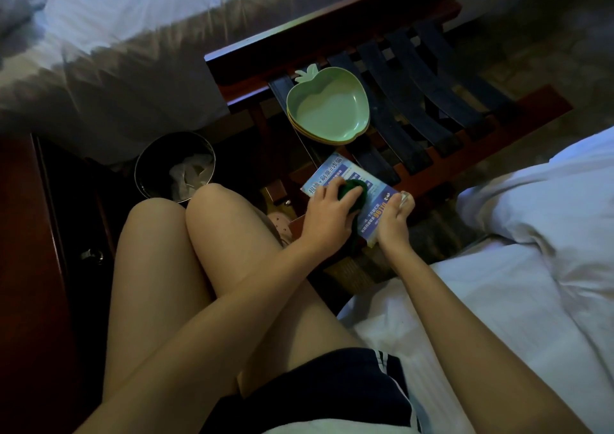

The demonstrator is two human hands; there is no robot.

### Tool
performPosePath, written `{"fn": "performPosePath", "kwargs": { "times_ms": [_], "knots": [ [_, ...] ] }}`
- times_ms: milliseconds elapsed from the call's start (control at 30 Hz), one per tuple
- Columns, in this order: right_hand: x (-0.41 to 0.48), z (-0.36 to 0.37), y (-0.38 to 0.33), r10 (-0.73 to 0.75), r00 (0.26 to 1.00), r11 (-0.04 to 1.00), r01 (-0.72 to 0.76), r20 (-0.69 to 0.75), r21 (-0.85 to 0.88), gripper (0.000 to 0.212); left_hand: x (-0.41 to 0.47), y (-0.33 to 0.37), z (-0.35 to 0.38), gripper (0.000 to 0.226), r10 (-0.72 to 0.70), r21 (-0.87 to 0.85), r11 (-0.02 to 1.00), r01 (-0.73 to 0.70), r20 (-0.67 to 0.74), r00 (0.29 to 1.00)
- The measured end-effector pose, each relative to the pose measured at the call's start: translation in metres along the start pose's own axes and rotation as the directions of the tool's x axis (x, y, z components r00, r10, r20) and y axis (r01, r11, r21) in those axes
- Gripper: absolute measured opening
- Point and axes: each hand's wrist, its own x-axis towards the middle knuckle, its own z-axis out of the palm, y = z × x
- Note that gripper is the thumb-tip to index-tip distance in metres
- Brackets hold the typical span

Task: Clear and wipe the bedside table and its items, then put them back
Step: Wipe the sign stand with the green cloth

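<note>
A blue printed card in a clear stand [349, 176] lies on the strapped wooden luggage rack [465, 124]. My left hand [327, 214] grips a dark green cloth [355, 193] and presses it onto the card's face. My right hand [395, 221] pinches the card's near right edge and holds it steady. A stack of apple-shaped green dishes [327, 105] sits on the rack's straps just beyond the card. The dark wooden bedside table [30, 234] stands at the left edge, only partly in view.
A round metal bin [159, 164] with crumpled paper stands on the floor between the bedside table and my knees. White bedding lies at the top left [99, 18] and at the right [531, 251]. I sit on the right bed's edge.
</note>
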Motion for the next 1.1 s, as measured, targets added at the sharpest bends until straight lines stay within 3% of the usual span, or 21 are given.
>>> {"fn": "performPosePath", "kwargs": {
  "times_ms": [100,333,533,800,1100],
  "knots": [
    [0.0,0.0,0.001,-0.007,1.0,1.0,0.007,0.001,-0.005,0.047,-0.007,0.016,0.003,0.049,0.033,-0.014,0.999,-0.033,0.016,0.999],
    [-0.005,-0.004,0.0,0.005,1.0,0.999,-0.004,-0.011,0.051,0.047,-0.01,0.009,-0.009,0.045,-0.129,-0.204,0.971,0.127,0.005,0.992],
    [-0.012,-0.021,-0.001,-0.066,0.997,0.998,0.066,-0.034,0.02,0.048,-0.008,0.003,-0.019,0.041,-0.387,-0.512,0.791,0.336,0.008,0.922],
    [0.021,-0.034,-0.06,-0.141,0.983,0.969,0.161,0.118,-0.189,0.044,-0.006,0.001,-0.023,0.039,-0.505,-0.633,0.657,0.409,0.034,0.863],
    [0.053,-0.021,-0.066,-0.169,0.981,0.873,0.195,0.099,-0.446,0.036,-0.008,0.0,-0.023,0.04,-0.542,-0.703,0.579,0.413,0.048,0.839]
  ]
}}
